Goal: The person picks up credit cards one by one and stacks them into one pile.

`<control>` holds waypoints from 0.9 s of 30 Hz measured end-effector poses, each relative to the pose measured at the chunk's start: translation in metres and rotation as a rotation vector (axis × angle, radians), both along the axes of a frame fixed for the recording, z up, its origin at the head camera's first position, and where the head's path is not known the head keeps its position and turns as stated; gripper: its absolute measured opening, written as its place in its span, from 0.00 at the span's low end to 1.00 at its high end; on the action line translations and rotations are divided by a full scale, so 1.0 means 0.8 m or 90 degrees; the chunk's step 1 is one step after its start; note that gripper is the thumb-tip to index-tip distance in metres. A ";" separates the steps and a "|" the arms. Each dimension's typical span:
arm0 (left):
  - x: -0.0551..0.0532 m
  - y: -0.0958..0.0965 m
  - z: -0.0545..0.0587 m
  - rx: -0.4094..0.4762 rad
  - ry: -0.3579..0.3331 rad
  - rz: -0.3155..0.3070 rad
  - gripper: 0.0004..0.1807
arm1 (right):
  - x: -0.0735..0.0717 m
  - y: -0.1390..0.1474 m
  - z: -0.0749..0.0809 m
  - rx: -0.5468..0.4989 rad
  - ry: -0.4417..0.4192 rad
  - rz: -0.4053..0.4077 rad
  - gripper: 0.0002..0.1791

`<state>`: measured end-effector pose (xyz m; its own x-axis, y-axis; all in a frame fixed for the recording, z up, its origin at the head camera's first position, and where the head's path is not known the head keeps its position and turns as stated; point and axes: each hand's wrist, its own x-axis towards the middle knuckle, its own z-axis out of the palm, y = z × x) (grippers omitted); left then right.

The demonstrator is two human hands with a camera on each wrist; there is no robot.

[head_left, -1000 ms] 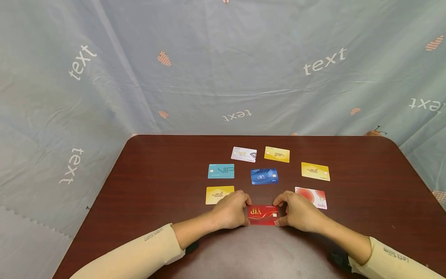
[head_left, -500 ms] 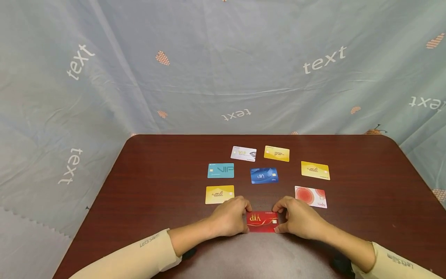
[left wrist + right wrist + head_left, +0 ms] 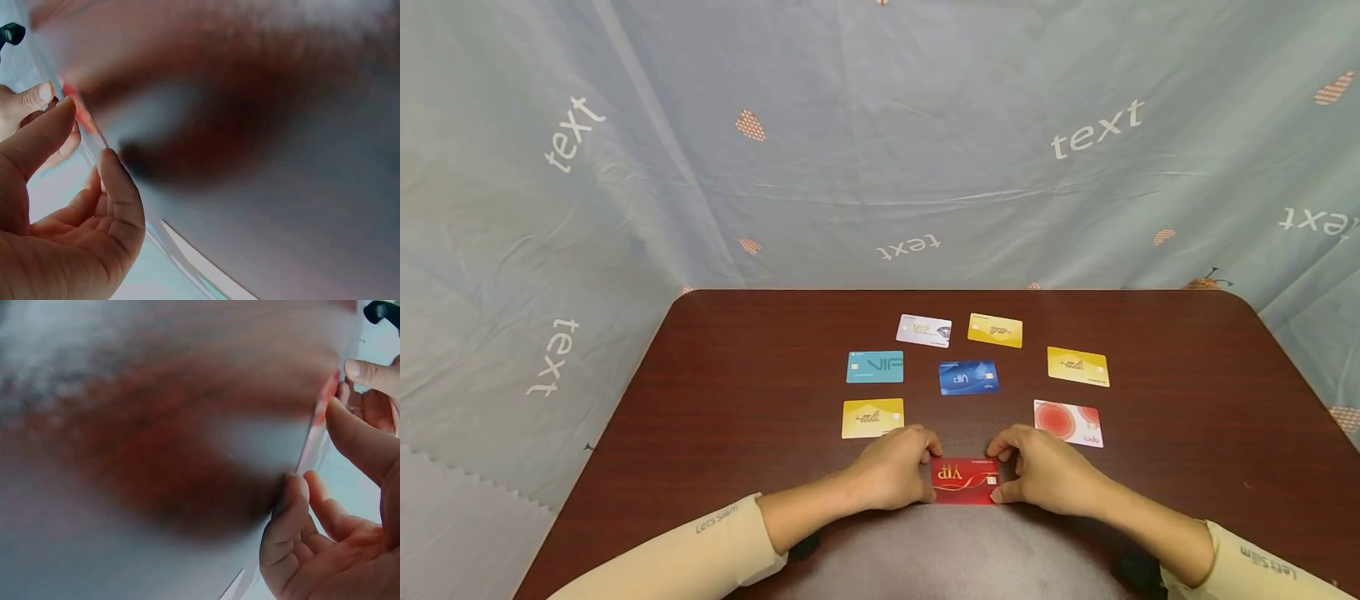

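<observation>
A red VIP card (image 3: 964, 483) with gold lettering lies near the front of the dark wooden table, between both hands. My left hand (image 3: 891, 468) pinches its left end, thumb at the near corner and index finger at the far corner. At the opposite end my right hand (image 3: 1048, 471) grips the card the same way. Both wrist views show the red card edge-on, the left hand (image 3: 75, 212) and the right hand (image 3: 337, 512) each with fingertips at its corners. A yellow card (image 3: 871, 418) is just beyond the left hand; a white card with red circles (image 3: 1067, 423) is beyond the right.
Farther back lie a blue card (image 3: 968, 377), a teal card (image 3: 875, 367), a white VIP card (image 3: 923, 331) and two more yellow cards, one yellow card (image 3: 996, 331) at the back and another yellow card (image 3: 1078, 367) at right. A grey-blue curtain (image 3: 865, 167) hangs behind the table (image 3: 737, 400).
Both hands have drawn the red card a little toward the table's near side, mostly in the first half second. The other cards stay where they were.
</observation>
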<state>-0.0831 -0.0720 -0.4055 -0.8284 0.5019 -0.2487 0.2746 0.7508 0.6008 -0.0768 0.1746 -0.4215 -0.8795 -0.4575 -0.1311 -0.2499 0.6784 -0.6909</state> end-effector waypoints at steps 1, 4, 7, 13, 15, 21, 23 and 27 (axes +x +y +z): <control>-0.001 -0.001 0.001 0.014 -0.005 0.004 0.21 | -0.002 0.001 0.002 -0.008 -0.005 0.003 0.25; -0.006 -0.004 0.006 0.050 -0.015 0.016 0.20 | -0.008 0.004 0.009 -0.024 -0.015 -0.001 0.25; -0.015 -0.005 0.009 0.062 -0.001 0.026 0.21 | -0.014 0.006 0.016 -0.028 -0.006 -0.008 0.23; -0.037 -0.004 0.015 0.092 0.029 0.048 0.25 | -0.030 0.012 0.027 -0.040 0.003 -0.024 0.23; -0.044 -0.004 0.017 0.108 0.030 0.055 0.26 | -0.035 0.013 0.029 -0.045 0.003 -0.036 0.24; -0.061 -0.004 0.017 0.140 0.037 0.080 0.27 | -0.052 0.018 0.026 -0.062 0.009 -0.060 0.26; -0.067 -0.003 0.017 0.151 0.034 0.085 0.28 | -0.057 0.020 0.024 -0.073 0.004 -0.067 0.27; -0.080 0.000 0.017 0.170 0.033 0.099 0.29 | -0.068 0.024 0.021 -0.101 -0.021 -0.085 0.28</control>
